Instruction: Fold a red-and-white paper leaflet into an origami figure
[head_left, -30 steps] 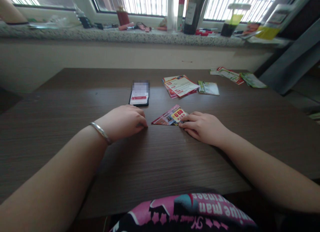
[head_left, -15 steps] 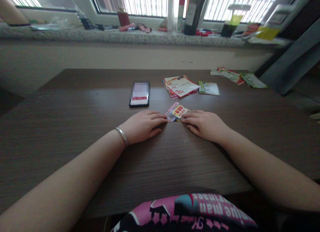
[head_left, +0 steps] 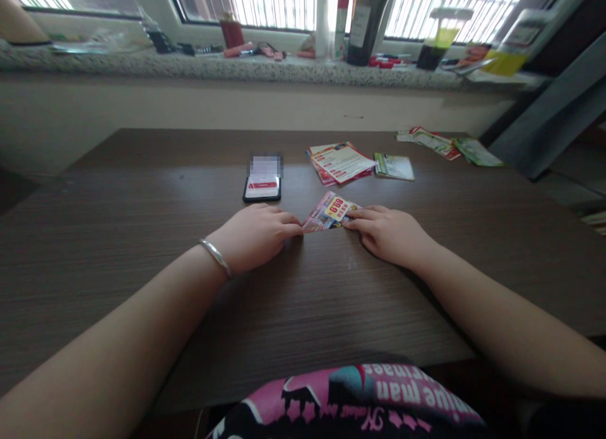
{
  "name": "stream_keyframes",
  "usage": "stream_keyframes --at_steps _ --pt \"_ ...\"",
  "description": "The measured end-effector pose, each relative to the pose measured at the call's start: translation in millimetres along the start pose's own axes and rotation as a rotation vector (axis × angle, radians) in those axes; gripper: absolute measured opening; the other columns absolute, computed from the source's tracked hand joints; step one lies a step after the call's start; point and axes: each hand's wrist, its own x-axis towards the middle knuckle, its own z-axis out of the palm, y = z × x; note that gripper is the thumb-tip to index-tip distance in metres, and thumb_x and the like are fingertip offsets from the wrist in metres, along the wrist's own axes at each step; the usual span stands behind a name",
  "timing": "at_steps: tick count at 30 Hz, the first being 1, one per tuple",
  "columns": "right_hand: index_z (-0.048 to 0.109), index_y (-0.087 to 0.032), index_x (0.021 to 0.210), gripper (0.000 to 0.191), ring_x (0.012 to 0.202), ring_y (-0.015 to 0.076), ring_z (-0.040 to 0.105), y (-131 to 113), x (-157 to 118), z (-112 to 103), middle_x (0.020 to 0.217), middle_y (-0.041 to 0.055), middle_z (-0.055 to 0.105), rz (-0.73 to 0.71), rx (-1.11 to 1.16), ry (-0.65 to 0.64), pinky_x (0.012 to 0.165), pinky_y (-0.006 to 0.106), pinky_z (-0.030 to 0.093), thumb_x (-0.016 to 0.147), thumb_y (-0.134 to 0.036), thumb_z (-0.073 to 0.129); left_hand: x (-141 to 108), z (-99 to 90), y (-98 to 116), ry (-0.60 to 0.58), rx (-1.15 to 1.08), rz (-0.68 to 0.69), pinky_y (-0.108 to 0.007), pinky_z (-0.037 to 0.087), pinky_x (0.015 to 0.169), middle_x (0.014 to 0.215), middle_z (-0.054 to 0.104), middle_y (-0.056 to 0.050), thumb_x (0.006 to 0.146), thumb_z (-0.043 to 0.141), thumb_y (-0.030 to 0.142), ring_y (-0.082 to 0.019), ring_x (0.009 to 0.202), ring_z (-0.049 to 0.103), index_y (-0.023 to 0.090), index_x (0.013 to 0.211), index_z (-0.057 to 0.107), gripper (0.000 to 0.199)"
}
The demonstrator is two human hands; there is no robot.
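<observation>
A small folded colourful paper [head_left: 326, 213] with a yellow patch and red "89.9" print lies on the brown table [head_left: 293, 313]. My left hand [head_left: 258, 236], with a silver bangle at the wrist, has its fingers together at the paper's left corner. Resting on the right part of the paper, my right hand [head_left: 389, 233] has its fingers spread a little, pressing it flat. Just beyond my left hand is a phone [head_left: 263, 185] with a lit screen. A stack of red and white leaflets [head_left: 341, 163] lies behind the paper.
Right of the stack lies a green and white folded leaflet [head_left: 394, 166]. More leaflets [head_left: 435, 142] are at the table's back right. Bottles, a red jar [head_left: 231, 33] and small items stand on the stone windowsill [head_left: 284, 71]. A grey curtain hangs at the right.
My left hand has slid left along the paper, and its fingers have drawn together. More of the paper's left side shows. My right hand is almost where it was.
</observation>
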Motion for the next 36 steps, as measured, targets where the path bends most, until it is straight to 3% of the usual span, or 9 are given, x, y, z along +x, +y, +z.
stream_keyframes --at_steps 3,13,17,23,29,36 --pt "0.065 -0.027 0.119 0.037 0.112 0.0226 0.06 0.5 0.0 0.7 0.13 -0.0002 0.062 -0.003 0.003 0.0 0.09 0.037 0.051 0.088 -0.019 0.046 -1.3 -3.9 -1.4 -0.033 0.04 0.024 -0.037 0.045 0.095 0.108 0.07 -0.002 0.088 0.052 0.013 -0.021 0.103 0.063 0.026 0.11 0.068 0.03" --pt "0.066 -0.027 0.118 0.036 0.11 0.0225 0.061 2.9 -0.8 2.5 0.13 0.0003 0.063 0.014 -0.003 -0.014 0.088 0.036 0.051 0.088 -0.02 0.048 -7.3 1.6 -23.6 -0.043 -0.056 -0.004 -0.033 0.044 0.092 0.106 0.072 0.004 0.081 0.057 0.011 -0.018 0.097 0.064 0.03 0.091 0.074 0.027" --pt "0.067 -0.026 0.116 0.034 0.109 0.0225 0.061 2.9 -0.1 3.0 0.128 0.001 0.064 -0.004 0.0 -0.004 0.088 0.036 0.051 0.089 -0.021 0.048 -4.0 8.8 -25.2 -0.01 -0.13 -0.036 -0.029 0.049 0.084 0.104 0.071 -0.001 0.085 0.05 0.015 -0.016 0.091 0.065 0.024 0.087 0.072 0.024" --pt "0.067 -0.022 0.114 0.031 0.109 0.023 0.059 4.8 1.1 5.6 0.127 0.0024 0.064 -0.058 0.035 0.026 0.09 0.036 0.049 0.091 -0.022 0.046 2.2 21.6 -12.1 0.163 -0.213 0.096 -0.034 0.045 0.1 0.131 0.06 -0.003 0.09 0.043 0.016 -0.017 0.114 0.058 0.023 0.121 0.06 0.036" --pt "0.064 -0.02 0.118 0.033 0.111 0.0238 0.057 3.6 5.6 10.4 0.127 0.0062 0.064 -0.108 0.083 0.056 0.092 0.038 0.047 0.091 -0.02 0.047 5.8 23.2 1.3 0.19 -0.107 0.061 -0.044 0.04 0.104 0.126 0.063 -0.005 0.09 0.047 0.019 -0.022 0.112 0.057 0.023 0.122 0.061 0.035" --pt "0.056 -0.025 0.131 0.041 0.117 0.0255 0.049 -10.2 16.8 8.2 0.128 0.0095 0.059 -0.135 0.118 0.027 0.095 0.041 0.044 0.092 -0.022 0.045 12.0 26.9 15.9 0.234 -0.033 -0.015 -0.046 0.04 0.101 0.119 0.063 -0.009 0.091 0.047 0.021 -0.025 0.105 0.055 0.022 0.127 0.058 0.038"
